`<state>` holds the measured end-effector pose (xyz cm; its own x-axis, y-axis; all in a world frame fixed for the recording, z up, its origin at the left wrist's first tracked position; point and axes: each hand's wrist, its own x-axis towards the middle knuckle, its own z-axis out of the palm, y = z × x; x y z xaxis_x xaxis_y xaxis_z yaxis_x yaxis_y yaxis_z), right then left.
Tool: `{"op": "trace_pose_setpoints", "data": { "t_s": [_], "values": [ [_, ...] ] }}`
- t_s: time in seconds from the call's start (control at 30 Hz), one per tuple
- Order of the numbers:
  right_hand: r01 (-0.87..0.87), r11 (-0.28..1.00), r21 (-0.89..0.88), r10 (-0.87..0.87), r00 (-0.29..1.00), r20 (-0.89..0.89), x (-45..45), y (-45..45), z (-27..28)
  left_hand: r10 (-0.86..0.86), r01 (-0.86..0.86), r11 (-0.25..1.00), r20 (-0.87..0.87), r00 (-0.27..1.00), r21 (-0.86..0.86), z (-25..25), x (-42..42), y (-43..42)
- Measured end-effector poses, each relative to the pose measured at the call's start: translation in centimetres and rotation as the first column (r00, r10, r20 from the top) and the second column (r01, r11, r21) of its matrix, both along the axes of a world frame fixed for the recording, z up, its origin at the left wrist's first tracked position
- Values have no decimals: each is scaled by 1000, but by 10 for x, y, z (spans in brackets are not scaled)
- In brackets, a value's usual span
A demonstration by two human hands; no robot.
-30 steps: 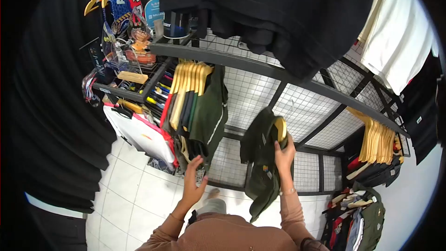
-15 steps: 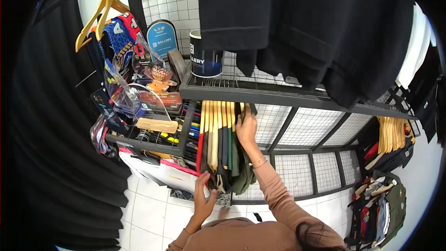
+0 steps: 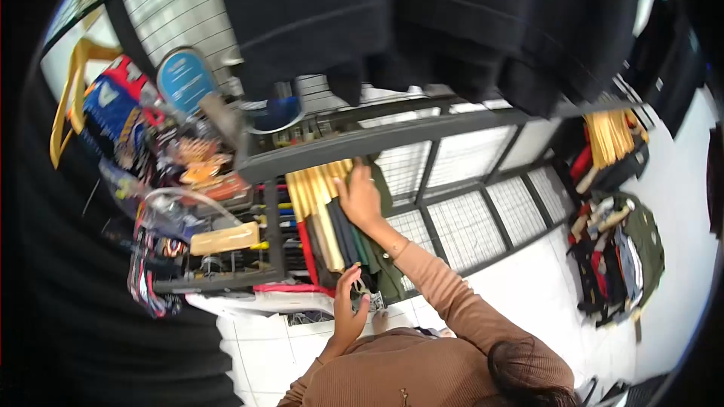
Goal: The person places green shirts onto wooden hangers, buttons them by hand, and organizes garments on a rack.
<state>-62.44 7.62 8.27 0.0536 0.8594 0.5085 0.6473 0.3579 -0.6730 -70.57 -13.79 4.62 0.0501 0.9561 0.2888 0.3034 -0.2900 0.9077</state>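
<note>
A tight row of garments on wooden hangers [image 3: 320, 185] hangs under the black metal rack, in red, cream, navy and green. My right hand [image 3: 360, 202] lies against the dark green garment [image 3: 383, 267] at the row's right end, near the hanger tops. Its fingers stretch upward, with the thumb apart. Lower down, my left hand [image 3: 349, 310] is beside the bottoms of the garments, fingers curved and parted from the thumb. Nothing shows in it; whether its fingertips touch the cloth is unclear.
Above me, black garments [image 3: 452, 22] hang over the rack's black metal bar [image 3: 392, 138]. Packaged goods and a wooden-based clear stand [image 3: 225, 239] fill the left shelf. More clothes [image 3: 618, 256] hang at the right. A black curtain [image 3: 68, 279] covers the left side.
The view has turned, tilting the rack and shifting the shelf goods left. My right hand stays at the green end of the row; my left remains near the garment bottoms.
</note>
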Motion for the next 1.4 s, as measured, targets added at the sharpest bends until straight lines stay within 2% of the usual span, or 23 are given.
{"op": "trace_pose_setpoints", "data": {
  "t_s": [0.1,0.27,0.33,0.4,0.5,0.57,0.6,0.63,0.67,0.7,0.73,0.8,0.87,0.97,1.03,1.07,1.13,1.2,1.23,1.3,1.33,1.37,1.4],
  "values": [
    [-53,998,-29,52,998,-30,12,-4,-9,-133,131,991,41,990,37,-3,25,16],
    [-156,987,43,162,965,-205,111,-72,-47,-312,348,928,-235,921,132,-4,80,37],
    [-93,974,-205,25,950,-310,175,-111,-90,-311,431,888,-481,820,161,-7,108,37],
    [16,932,-363,-141,936,-322,250,-149,-180,-401,555,813,-521,754,178,-17,145,37],
    [320,646,-693,-412,911,37,366,-260,-253,-478,691,689,-579,661,218,-52,208,38],
    [545,507,-667,-666,739,98,429,-362,-350,-702,783,622,-449,553,-10,-110,256,48],
    [532,251,-809,-751,634,184,453,-417,-369,-791,817,563,-364,491,-122,-144,276,51],
    [508,95,-856,-799,551,239,466,-477,-384,-779,766,584,-449,437,-268,-176,289,53],
    [481,-235,-845,-827,358,434,469,-529,-402,-764,690,606,-532,366,-395,-217,293,59],
    [504,-285,-815,-822,309,478,473,-594,-446,-762,593,620,-573,302,-514,-261,288,66],
    [174,-445,-879,-881,95,465,481,-636,-476,-753,383,653,-612,242,-653,-294,282,71],
    [107,-346,-932,-936,32,351,474,-696,-405,-755,73,656,-650,89,-751,-315,287,70],
    [90,-256,-962,-967,-28,255,472,-742,-362,-771,-33,637,-634,-63,-770,-314,307,65],
    [255,-357,-899,-932,-35,360,456,-813,-398,-761,-26,628,-606,-231,-778,-300,350,63],
    [74,-447,-892,-876,-239,419,442,-834,-438,-736,11,623,-591,-330,-782,-288,380,63],
    [-6,-452,-892,-865,-241,440,441,-830,-427,-718,47,614,-583,-381,-788,-279,397,63],
    [-53,-405,-913,-913,-24,406,457,-805,-415,-655,145,586,-572,-494,-797,-262,439,62],
    [35,-346,-938,-916,202,346,493,-765,-419,-651,163,606,-602,-463,-779,-254,492,61],
    [107,-304,-947,-899,297,322,521,-738,-421,-672,143,655,-658,-338,-742,-265,524,62],
    [273,-177,-946,-868,409,280,587,-675,-417,-514,-102,773,-712,478,-626,-296,608,61],
    [351,-117,-929,-847,453,277,627,-640,-413,-360,-137,801,-652,668,-583,-300,649,59],
    [375,5,-927,-894,418,164,659,-613,-396,-422,-77,790,-631,651,-608,-293,684,57],
    [381,92,-920,-847,516,129,698,-587,-389,-482,-17,775,-607,632,-632,-277,721,52]
  ]
}}
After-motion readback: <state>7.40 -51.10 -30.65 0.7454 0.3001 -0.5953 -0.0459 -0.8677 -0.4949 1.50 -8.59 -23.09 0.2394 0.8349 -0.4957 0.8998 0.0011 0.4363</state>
